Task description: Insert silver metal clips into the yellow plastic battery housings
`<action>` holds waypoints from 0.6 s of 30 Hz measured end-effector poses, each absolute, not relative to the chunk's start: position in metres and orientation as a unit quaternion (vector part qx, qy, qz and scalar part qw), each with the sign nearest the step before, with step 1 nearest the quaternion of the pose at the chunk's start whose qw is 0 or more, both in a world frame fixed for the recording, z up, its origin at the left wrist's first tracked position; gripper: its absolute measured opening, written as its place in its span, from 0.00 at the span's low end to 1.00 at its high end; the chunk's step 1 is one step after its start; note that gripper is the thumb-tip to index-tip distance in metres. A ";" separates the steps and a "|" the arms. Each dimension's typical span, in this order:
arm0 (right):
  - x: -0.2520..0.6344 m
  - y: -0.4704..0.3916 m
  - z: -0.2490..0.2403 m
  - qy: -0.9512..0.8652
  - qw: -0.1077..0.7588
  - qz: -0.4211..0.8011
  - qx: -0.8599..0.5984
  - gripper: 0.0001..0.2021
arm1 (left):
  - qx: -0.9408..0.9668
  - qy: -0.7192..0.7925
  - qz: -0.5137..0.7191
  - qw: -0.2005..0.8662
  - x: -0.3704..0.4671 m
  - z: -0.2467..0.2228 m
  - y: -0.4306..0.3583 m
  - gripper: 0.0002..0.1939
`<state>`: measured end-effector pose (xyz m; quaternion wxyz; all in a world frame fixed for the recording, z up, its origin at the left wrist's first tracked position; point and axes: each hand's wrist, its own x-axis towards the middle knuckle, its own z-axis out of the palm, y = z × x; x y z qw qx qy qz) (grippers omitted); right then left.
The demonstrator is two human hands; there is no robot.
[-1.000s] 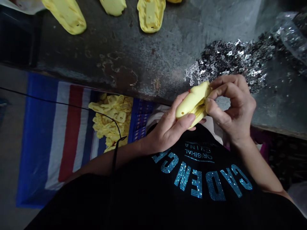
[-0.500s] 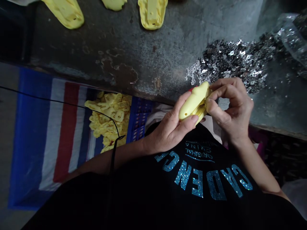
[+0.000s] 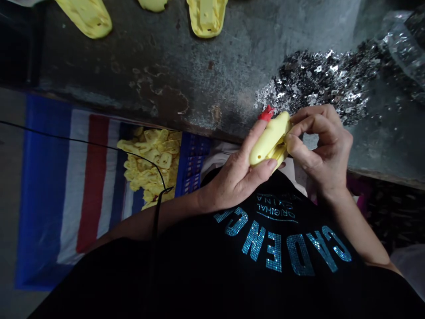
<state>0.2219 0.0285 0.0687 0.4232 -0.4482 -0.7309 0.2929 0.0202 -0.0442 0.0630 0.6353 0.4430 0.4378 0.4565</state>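
Note:
My left hand is wrapped round a yellow plastic shell, held tilted just off the table's front edge. Red material covers one fingertip of that hand. From the right, my right hand pinches at the shell's upper right end, thumb and forefinger pressed together. Whatever small part lies between those fingertips is too hidden to make out. Just beyond both hands, a heap of small shiny metal pieces lies on the grey metal table.
Yellow shells lie along the table's far side. A clear plastic bag is at the right. Below the table at left stand a blue crate with striped cloth and a pile of yellow parts. A black cable crosses there.
The left hand's red-covered fingertip has lifted into fuller view beside the shell. Both hands keep nearly the same place and hold. The view has shifted slightly.

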 end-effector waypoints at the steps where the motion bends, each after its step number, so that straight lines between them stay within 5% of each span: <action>1: 0.222 0.029 0.069 -0.735 0.422 0.288 -0.445 0.07 | 0.433 0.441 0.456 0.641 0.021 0.063 -0.045 0.36; 15: 0.243 0.026 0.071 -0.742 0.415 0.257 -0.461 0.04 | 0.368 0.397 0.446 0.713 0.017 0.054 -0.039 0.39; 18: 0.249 0.033 0.065 -0.734 0.374 0.330 -0.461 0.13 | 0.435 0.383 0.451 0.679 0.019 0.051 -0.038 0.38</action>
